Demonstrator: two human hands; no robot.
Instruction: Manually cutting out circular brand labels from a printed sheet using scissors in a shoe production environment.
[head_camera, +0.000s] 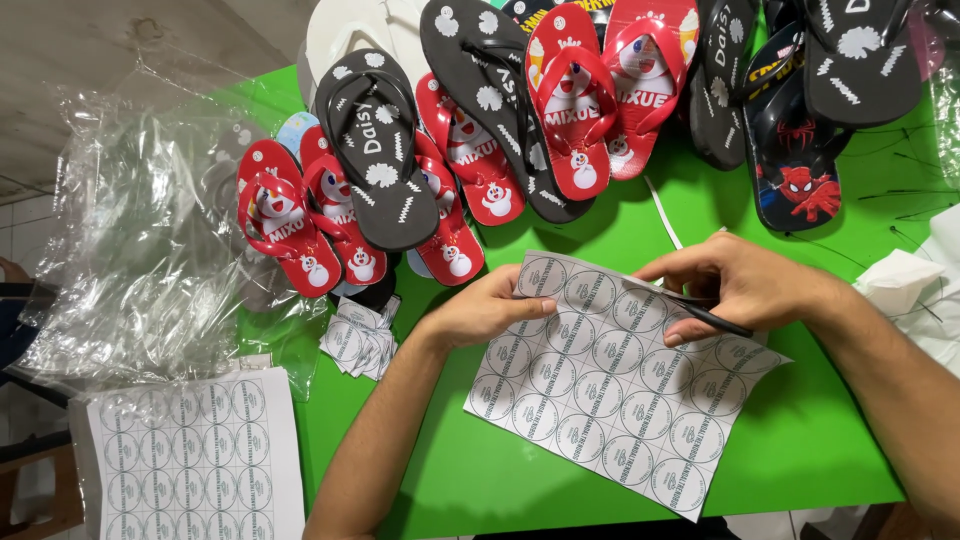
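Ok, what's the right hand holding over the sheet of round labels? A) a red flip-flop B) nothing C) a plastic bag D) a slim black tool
D: the right hand grips a slim black tool over the sheet of round labels, while the left hand presses on the sheet's upper left corner.

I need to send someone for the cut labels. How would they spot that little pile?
On the green table, look just left of the left hand, below the red flip-flops. The small stack of cut squares lies there, loose pieces, unlike the whole printed sheets.

Left hand (487, 308) flat, fingers curled, palm down; right hand (722, 283) in pinching grip, forearms converging.
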